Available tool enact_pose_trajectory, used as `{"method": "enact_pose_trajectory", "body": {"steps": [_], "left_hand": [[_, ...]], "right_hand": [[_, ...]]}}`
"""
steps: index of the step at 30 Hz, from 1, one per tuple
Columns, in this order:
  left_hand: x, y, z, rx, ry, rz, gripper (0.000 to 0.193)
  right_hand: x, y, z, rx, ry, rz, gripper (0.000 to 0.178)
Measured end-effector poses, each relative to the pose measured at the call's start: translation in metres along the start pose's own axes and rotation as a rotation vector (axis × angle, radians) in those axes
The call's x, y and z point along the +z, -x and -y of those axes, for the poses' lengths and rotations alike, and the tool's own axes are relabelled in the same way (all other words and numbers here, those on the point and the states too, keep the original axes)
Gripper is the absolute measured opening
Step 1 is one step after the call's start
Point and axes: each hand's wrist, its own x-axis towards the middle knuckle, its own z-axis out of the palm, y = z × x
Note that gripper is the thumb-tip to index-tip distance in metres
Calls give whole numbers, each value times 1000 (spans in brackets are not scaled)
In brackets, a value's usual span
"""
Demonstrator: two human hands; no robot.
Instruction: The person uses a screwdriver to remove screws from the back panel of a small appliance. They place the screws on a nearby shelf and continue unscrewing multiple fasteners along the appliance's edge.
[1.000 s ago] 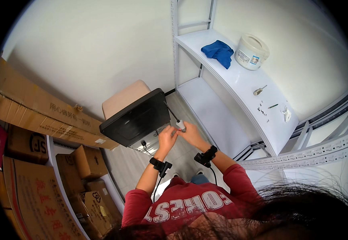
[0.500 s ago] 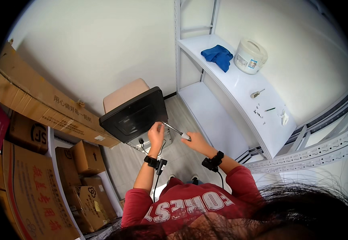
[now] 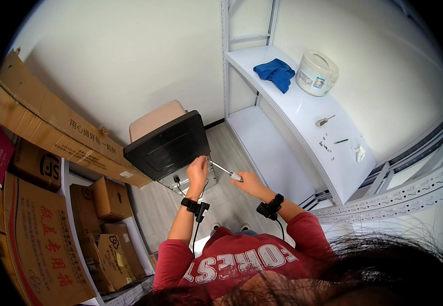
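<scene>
My right hand (image 3: 252,184) is closed around the grey-and-black handle of a screwdriver (image 3: 222,168). Its long metal shaft points up and left, and the tip reaches the fingers of my left hand (image 3: 197,172). Those left fingers are pinched together beside the lower right corner of a black panel (image 3: 165,145); what is between them is too small to tell. The panel is the dark, tilted face of an appliance with a beige-pink body (image 3: 156,118) behind it. Below the panel is a metal side with a black cable (image 3: 177,179).
To the right, a white shelf (image 3: 303,109) holds a blue cloth (image 3: 276,75), a white rice cooker (image 3: 318,73), another screwdriver (image 3: 325,121), several small dark pieces, a green thin tool (image 3: 341,141) and crumpled white material (image 3: 359,152). Cardboard boxes (image 3: 48,239) fill the left side.
Both hands stay almost where they were, with the screwdriver still reaching my left fingers. The view has shifted slightly.
</scene>
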Motion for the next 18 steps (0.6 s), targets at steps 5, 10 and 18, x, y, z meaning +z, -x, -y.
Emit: {"method": "enact_pose_trajectory", "body": {"steps": [5,10,18], "left_hand": [[4,1,-3,41,-52,48,7],[6,2,-1,91,-101,55,8],[6,0,-4,314,-236,103,5]], "right_hand": [[-2,2,-7,20,16,6,35],[-5,3,-9,51,30,39,35],[-9,7,-13,111,100,119,34]]}}
